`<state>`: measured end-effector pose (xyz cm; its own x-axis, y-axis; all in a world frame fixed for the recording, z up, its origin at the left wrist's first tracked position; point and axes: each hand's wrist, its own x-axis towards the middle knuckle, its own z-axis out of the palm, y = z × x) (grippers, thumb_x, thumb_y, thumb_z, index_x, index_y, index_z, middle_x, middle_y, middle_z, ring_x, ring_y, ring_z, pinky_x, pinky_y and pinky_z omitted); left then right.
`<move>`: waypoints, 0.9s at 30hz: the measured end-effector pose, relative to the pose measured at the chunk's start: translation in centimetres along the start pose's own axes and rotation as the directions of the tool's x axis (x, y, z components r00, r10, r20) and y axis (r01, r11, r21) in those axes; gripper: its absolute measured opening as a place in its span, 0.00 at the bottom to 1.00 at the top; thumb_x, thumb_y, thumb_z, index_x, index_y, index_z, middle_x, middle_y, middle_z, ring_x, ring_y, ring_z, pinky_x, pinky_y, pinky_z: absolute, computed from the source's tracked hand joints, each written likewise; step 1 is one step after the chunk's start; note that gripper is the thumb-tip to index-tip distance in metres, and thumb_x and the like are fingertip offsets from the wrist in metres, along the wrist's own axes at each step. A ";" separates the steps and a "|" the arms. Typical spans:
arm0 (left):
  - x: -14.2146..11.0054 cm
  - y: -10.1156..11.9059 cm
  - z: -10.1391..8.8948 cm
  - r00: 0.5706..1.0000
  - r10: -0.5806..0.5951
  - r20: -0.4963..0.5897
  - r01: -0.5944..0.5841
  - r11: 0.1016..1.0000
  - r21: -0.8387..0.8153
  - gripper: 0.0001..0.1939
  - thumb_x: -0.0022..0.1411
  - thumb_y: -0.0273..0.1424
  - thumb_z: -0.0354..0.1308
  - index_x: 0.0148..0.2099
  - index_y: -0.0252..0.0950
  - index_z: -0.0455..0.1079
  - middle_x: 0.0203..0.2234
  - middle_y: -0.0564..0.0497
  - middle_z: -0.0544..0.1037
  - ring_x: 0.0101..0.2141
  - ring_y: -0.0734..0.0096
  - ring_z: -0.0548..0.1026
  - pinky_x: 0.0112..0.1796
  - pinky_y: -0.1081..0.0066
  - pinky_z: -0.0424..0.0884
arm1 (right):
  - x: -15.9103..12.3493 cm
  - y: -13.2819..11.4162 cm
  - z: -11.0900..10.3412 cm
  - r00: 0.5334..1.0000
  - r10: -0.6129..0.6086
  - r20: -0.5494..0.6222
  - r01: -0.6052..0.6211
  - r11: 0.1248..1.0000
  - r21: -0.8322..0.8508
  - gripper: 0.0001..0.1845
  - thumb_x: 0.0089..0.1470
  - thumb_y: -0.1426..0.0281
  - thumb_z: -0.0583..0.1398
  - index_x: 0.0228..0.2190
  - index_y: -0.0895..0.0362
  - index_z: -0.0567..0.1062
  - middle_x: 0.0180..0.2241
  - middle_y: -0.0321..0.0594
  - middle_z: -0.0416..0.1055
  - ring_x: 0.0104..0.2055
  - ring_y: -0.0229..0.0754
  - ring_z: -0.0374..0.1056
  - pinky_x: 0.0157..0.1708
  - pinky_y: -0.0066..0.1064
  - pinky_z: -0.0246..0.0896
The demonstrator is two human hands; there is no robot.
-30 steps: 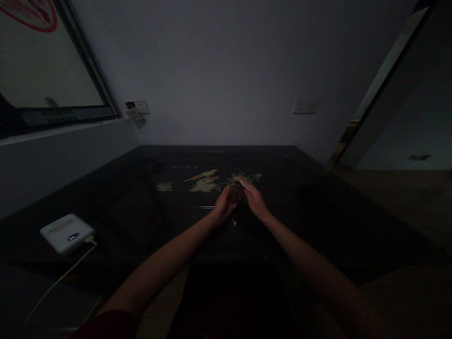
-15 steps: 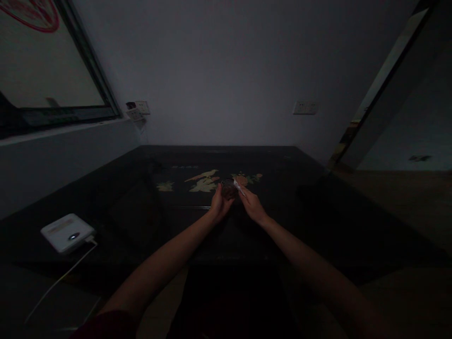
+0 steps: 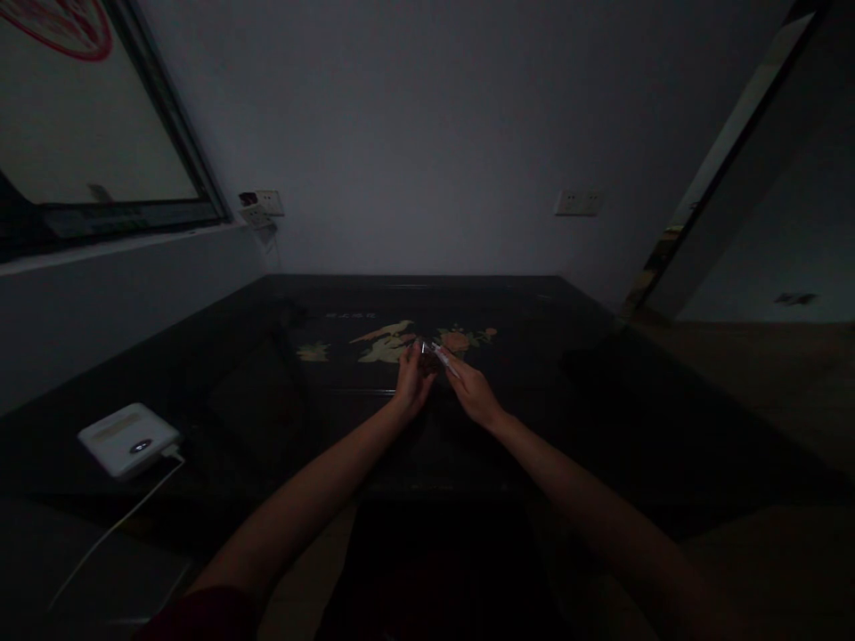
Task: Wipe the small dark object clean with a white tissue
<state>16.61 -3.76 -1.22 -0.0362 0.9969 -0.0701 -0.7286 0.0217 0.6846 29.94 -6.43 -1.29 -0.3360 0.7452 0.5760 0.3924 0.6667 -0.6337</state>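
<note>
My left hand (image 3: 414, 383) is wrapped round a small, dark, see-through glass (image 3: 426, 358) with a bright glint on its upper side. Its exact shape is hard to make out in the dim light and partly hidden by my fingers. In my right hand (image 3: 473, 385) is a small white cloth (image 3: 444, 358), pinched by the fingers and close against the right side of the glass. Both hands are together over the middle of the dark table (image 3: 321, 454).
Bird and flower pictures (image 3: 387, 343) decorate the tabletop beyond my hands. At the left edge sits a white box-shaped device (image 3: 126, 436) with a white cable (image 3: 113, 530) running off the table. Wall sockets (image 3: 578, 203) are on the back wall, and a window (image 3: 93, 116) is at left.
The glass has tilted or turned in my left hand and now shows a glint. Both hands have shifted slightly left, the white cloth with them.
</note>
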 end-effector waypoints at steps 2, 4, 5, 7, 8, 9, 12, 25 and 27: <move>-0.2 0.1 0.1 1.000 -0.013 0.001 0.013 1.000 0.025 0.19 0.55 0.38 0.62 0.47 0.43 0.63 0.36 0.54 0.75 0.37 0.73 0.74 0.40 0.71 0.68 | 0.0 -0.2 0.0 1.000 -0.026 0.009 0.026 1.000 -0.002 0.24 0.62 0.65 0.48 0.59 0.50 0.62 0.61 0.36 0.57 0.64 0.42 0.53 0.63 0.43 0.47; -0.5 0.1 0.2 1.000 -0.026 0.006 0.025 0.999 0.042 0.20 0.53 0.38 0.64 0.47 0.42 0.64 0.36 0.53 0.76 0.38 0.72 0.74 0.40 0.71 0.68 | 0.0 -0.5 -0.1 0.999 -0.042 0.016 0.042 0.999 -0.005 0.24 0.63 0.64 0.48 0.59 0.49 0.62 0.62 0.35 0.56 0.64 0.42 0.51 0.64 0.43 0.46; -0.6 0.2 0.3 0.999 -0.033 0.009 0.032 0.998 0.050 0.20 0.53 0.37 0.64 0.47 0.42 0.64 0.36 0.53 0.76 0.39 0.71 0.74 0.39 0.71 0.68 | 0.0 -0.7 -0.1 0.999 -0.045 0.017 0.045 0.999 -0.004 0.23 0.63 0.64 0.47 0.59 0.49 0.62 0.62 0.35 0.56 0.64 0.42 0.51 0.64 0.43 0.45; -0.9 0.2 0.6 0.999 -0.045 0.011 0.044 0.997 0.069 0.19 0.53 0.35 0.64 0.46 0.42 0.65 0.36 0.54 0.76 0.38 0.72 0.74 0.38 0.72 0.68 | 0.1 -0.9 -0.2 0.999 -0.046 0.014 0.046 0.999 0.011 0.24 0.63 0.62 0.46 0.59 0.50 0.61 0.62 0.35 0.55 0.64 0.41 0.51 0.64 0.42 0.45; -1.1 0.2 0.7 0.999 -0.051 0.012 0.050 0.996 0.080 0.19 0.53 0.34 0.64 0.46 0.43 0.65 0.36 0.54 0.76 0.38 0.72 0.74 0.37 0.73 0.68 | 0.1 -1.0 -0.3 0.999 -0.045 0.009 0.044 0.999 0.022 0.24 0.64 0.62 0.46 0.59 0.51 0.61 0.62 0.36 0.55 0.64 0.41 0.51 0.64 0.41 0.45; -1.2 0.2 0.8 0.998 -0.058 0.018 0.056 0.994 0.092 0.18 0.53 0.33 0.64 0.46 0.43 0.65 0.36 0.54 0.76 0.37 0.72 0.74 0.37 0.73 0.68 | 0.2 -1.0 -0.3 0.999 -0.039 0.001 0.039 0.999 0.032 0.25 0.64 0.61 0.46 0.59 0.51 0.61 0.63 0.37 0.55 0.64 0.41 0.51 0.64 0.41 0.45; -1.6 0.2 1.0 0.995 -0.081 0.060 0.072 0.988 0.134 0.16 0.54 0.32 0.64 0.45 0.42 0.67 0.36 0.53 0.76 0.35 0.73 0.74 0.34 0.75 0.68 | 0.4 -0.7 -0.3 0.999 -0.008 -0.040 0.011 0.998 0.058 0.26 0.63 0.58 0.45 0.60 0.52 0.60 0.62 0.37 0.56 0.64 0.42 0.51 0.64 0.42 0.44; -1.2 0.1 1.0 0.968 -0.209 0.139 0.196 0.975 0.104 0.11 0.61 0.37 0.56 0.42 0.37 0.71 0.36 0.47 0.77 0.37 0.66 0.75 0.41 0.65 0.71 | 1.0 2.8 -0.7 0.937 0.273 -0.216 -0.226 0.949 0.220 0.33 0.56 0.46 0.48 0.47 0.57 0.74 0.48 0.45 0.74 0.53 0.51 0.67 0.54 0.44 0.58; -1.0 0.4 1.1 0.963 -0.243 0.114 0.239 0.970 0.053 0.13 0.63 0.39 0.52 0.41 0.35 0.71 0.35 0.46 0.77 0.37 0.65 0.75 0.43 0.64 0.71 | 1.1 3.4 -0.8 0.894 0.368 -0.255 -0.297 0.914 0.277 0.33 0.52 0.44 0.51 0.40 0.59 0.76 0.40 0.45 0.77 0.45 0.52 0.71 0.47 0.42 0.63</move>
<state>17.12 -4.66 -0.10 0.2204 0.9636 -0.1512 -0.6791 0.2629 0.6854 31.55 -3.38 -2.39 0.0619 0.9083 0.4138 0.2210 0.3918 -0.8931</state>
